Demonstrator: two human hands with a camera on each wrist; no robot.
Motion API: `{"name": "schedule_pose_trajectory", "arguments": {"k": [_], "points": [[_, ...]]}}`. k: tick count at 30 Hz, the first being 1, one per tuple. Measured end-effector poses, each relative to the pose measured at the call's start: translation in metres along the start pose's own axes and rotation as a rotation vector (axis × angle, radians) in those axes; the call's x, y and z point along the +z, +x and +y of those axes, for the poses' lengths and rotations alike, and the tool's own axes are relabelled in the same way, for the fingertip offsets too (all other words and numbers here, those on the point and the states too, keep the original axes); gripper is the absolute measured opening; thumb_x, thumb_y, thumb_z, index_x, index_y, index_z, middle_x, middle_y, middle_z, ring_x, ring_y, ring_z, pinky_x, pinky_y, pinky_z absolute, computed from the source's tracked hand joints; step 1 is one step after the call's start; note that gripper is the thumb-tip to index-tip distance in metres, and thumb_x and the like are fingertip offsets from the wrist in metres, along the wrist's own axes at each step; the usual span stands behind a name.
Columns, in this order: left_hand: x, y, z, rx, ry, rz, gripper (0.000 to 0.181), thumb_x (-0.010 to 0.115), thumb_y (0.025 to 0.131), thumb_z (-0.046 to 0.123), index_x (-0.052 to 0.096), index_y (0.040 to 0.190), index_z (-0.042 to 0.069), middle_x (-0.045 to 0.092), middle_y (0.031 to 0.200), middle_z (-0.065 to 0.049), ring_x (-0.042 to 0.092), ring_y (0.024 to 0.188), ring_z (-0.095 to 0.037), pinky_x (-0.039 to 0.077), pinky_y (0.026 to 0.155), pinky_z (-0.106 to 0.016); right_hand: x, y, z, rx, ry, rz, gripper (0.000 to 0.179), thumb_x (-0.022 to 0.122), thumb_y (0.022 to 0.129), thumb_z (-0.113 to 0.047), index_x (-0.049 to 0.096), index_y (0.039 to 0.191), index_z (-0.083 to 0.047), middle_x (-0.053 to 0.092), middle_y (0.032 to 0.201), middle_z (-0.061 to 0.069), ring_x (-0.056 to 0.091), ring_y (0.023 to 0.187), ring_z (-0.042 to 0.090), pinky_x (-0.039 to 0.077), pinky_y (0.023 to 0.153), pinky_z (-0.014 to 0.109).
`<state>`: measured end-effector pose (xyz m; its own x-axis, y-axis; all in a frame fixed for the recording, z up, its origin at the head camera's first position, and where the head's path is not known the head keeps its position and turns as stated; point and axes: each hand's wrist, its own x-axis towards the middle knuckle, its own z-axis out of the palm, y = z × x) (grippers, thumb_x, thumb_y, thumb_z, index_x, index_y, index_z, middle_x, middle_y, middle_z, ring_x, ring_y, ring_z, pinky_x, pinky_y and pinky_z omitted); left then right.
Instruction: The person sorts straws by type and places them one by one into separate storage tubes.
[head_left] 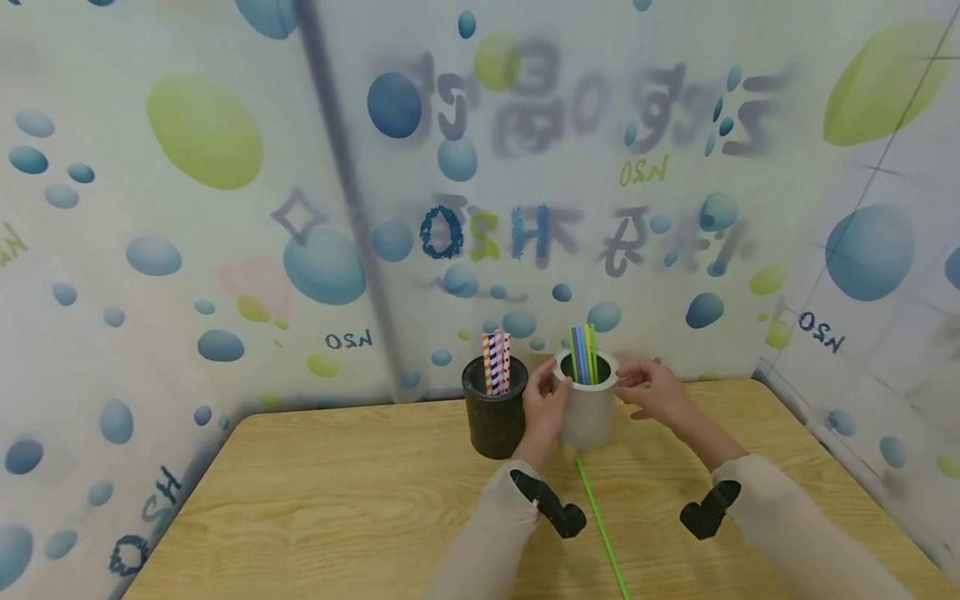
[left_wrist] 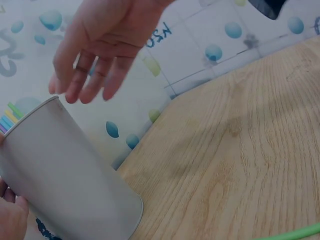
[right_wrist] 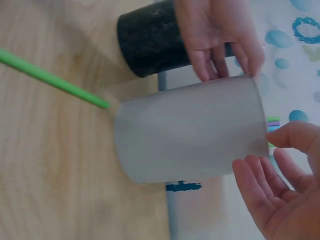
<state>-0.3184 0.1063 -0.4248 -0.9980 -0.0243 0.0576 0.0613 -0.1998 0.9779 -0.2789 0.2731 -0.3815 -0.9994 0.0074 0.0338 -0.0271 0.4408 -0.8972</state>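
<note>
A light grey canister [head_left: 587,417] stands upright on the table with several blue, purple, yellow and green plastic straws [head_left: 583,354] in it. My left hand [head_left: 546,408] holds its left side near the top, thumb in front and fingers reaching round the far side. On the right, my right hand [head_left: 656,392] has its fingertips right at the rim, the fingers loosely bent; the right wrist view shows the thumb [right_wrist: 292,136] at the rim edge. Close beside the left hand stands a black canister [head_left: 495,425] with striped and dotted paper straws [head_left: 497,362].
A single green straw [head_left: 602,525] lies on the wooden table [head_left: 337,500], running from just before the grey canister toward the front. Behind the table hangs a white backdrop [head_left: 225,333] with blue and green drops. Another patterned panel [head_left: 885,400] borders the right side.
</note>
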Motion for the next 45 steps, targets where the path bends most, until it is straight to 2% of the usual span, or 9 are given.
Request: {"name": "schedule_pose_trajectory", "arguments": {"k": [4,8,14,18,24,27,32,45], "points": [[-0.001,0.000,0.000,-0.002,0.005,-0.001,0.038,0.060,0.086,0.008,0.055,0.124,0.011,0.047,0.131,-0.009,0.040,0.123,-0.028,0.032,0.103,-0.039,0.008,-0.009,0.014,0.009,0.011,-0.001,0.035,0.058,0.086,-0.007,0.047,0.115,0.011,0.055,0.098,0.019,0.057,0.082,0.025,0.055,0.064,0.041],[-0.001,0.001,0.000,0.001,0.002,-0.007,0.038,0.060,0.086,0.009,0.055,0.124,0.011,0.047,0.131,-0.008,0.040,0.122,-0.027,0.031,0.103,-0.040,0.018,-0.016,0.028,0.033,0.032,-0.040,0.034,0.059,0.085,-0.005,0.049,0.112,0.012,0.056,0.091,0.015,0.057,0.076,0.022,0.055,0.061,0.041],[-0.001,0.000,0.001,0.003,-0.006,-0.008,0.038,0.060,0.086,0.008,0.055,0.124,0.010,0.048,0.130,-0.009,0.041,0.122,-0.027,0.031,0.103,-0.041,0.037,-0.024,0.047,0.076,0.063,-0.154,0.028,0.058,0.083,-0.003,0.052,0.106,0.012,0.056,0.080,0.009,0.056,0.069,0.019,0.054,0.058,0.039],[0.000,0.000,0.002,0.001,-0.008,-0.001,0.038,0.061,0.085,0.008,0.055,0.123,0.011,0.049,0.129,-0.009,0.041,0.122,-0.027,0.032,0.103,-0.041,0.047,-0.027,0.058,0.070,0.074,-0.230,0.028,0.058,0.082,-0.003,0.053,0.104,0.013,0.057,0.075,0.007,0.057,0.062,0.018,0.052,0.053,0.034],[0.001,0.001,0.003,-0.022,0.007,0.001,0.037,0.060,0.086,0.009,0.056,0.123,0.014,0.048,0.130,-0.006,0.040,0.123,-0.026,0.032,0.103,-0.040,0.058,-0.030,0.066,0.065,0.145,-0.321,0.029,0.055,0.083,-0.002,0.048,0.105,0.015,0.055,0.066,0.007,0.053,0.054,0.016,0.049,0.047,0.030],[0.001,0.001,0.002,-0.021,-0.001,0.000,0.037,0.060,0.086,0.008,0.056,0.122,0.013,0.048,0.130,-0.006,0.041,0.122,-0.026,0.032,0.103,-0.040,0.064,-0.031,0.069,0.092,0.150,-0.317,0.028,0.055,0.082,-0.002,0.049,0.105,0.013,0.054,0.064,0.005,0.052,0.051,0.014,0.049,0.045,0.029],[0.000,0.001,0.001,-0.004,-0.012,-0.002,0.038,0.062,0.085,0.008,0.056,0.122,0.011,0.049,0.129,-0.008,0.042,0.121,-0.026,0.032,0.103,-0.040,0.073,-0.031,0.073,0.124,0.099,-0.279,0.023,0.061,0.083,-0.005,0.053,0.100,0.009,0.054,0.063,0.004,0.051,0.050,0.013,0.048,0.044,0.026],[-0.001,0.002,-0.002,0.025,-0.022,-0.015,0.038,0.061,0.086,0.008,0.055,0.123,0.009,0.049,0.129,-0.009,0.041,0.122,-0.027,0.031,0.103,-0.040,0.086,-0.032,0.074,0.098,0.034,-0.171,0.017,0.067,0.080,-0.005,0.059,0.090,0.006,0.053,0.059,0.003,0.047,0.045,0.011,0.043,0.040,0.024]]}}
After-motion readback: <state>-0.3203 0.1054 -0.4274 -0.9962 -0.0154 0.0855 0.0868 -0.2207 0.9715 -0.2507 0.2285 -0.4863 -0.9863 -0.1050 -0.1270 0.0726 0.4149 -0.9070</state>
